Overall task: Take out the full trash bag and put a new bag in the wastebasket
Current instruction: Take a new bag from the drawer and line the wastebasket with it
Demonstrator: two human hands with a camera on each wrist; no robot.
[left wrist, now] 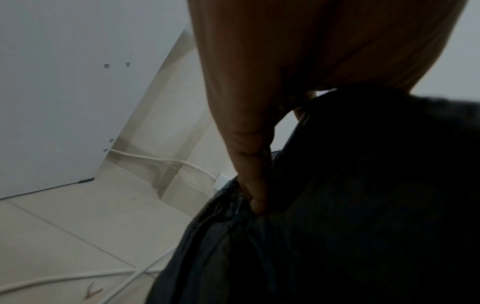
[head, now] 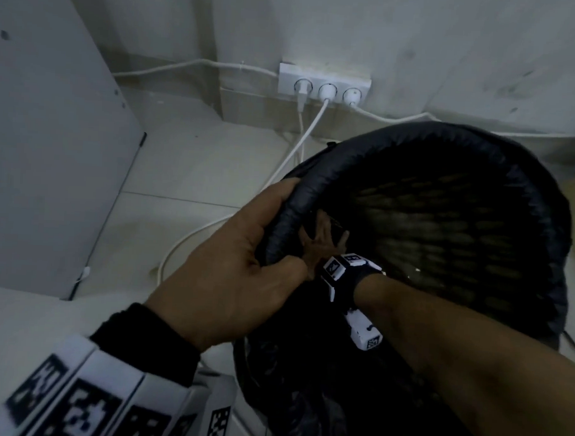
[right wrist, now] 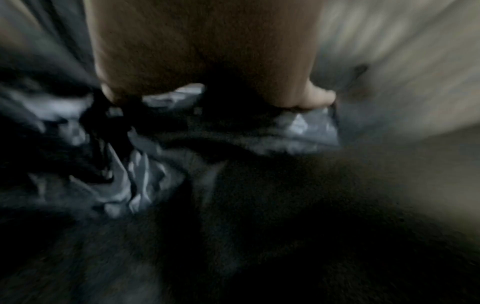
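A woven wastebasket is tipped toward me on the floor, with a black trash bag rolled over its rim. My left hand grips the near-left rim, fingers over the bag-covered edge and thumb underneath. The left wrist view shows my left hand pressed into the black plastic of the trash bag. My right hand reaches inside the basket just behind that rim. In the blurred right wrist view, the right hand holds crumpled plastic of the trash bag, thumb on a fold.
A white socket strip sits on the wall behind the basket, with three plugs in it. White cables trail across the tiled floor to the left of the basket. A white cabinet panel stands at the left.
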